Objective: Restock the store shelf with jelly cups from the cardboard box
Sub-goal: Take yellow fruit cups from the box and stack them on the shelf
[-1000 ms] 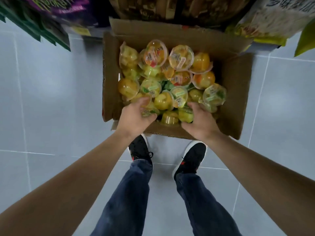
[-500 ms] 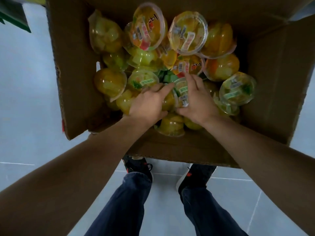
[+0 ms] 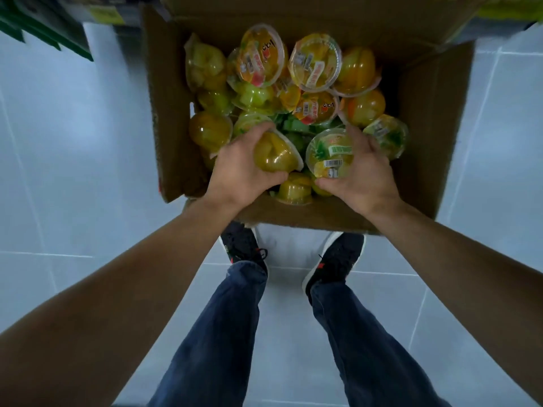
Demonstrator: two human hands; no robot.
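An open cardboard box (image 3: 432,118) stands on the floor, filled with several clear jelly cups (image 3: 313,61) of yellow, orange and green fruit. My left hand (image 3: 238,171) is closed around a yellow jelly cup (image 3: 274,155), tilted on its side, over the near part of the box. My right hand (image 3: 364,174) grips a green-labelled jelly cup (image 3: 330,154) with its lid and barcode facing me. The two held cups are side by side, just above the pile.
The box sits on pale grey floor tiles (image 3: 73,171). My feet in dark shoes (image 3: 244,245) are right behind its near wall. Green shelf packaging (image 3: 44,27) is at the top left and yellow bags (image 3: 508,7) at the top right.
Both hands were digging among the cups in the middle of the box; now each has closed on a cup and lifted it slightly toward the near side.
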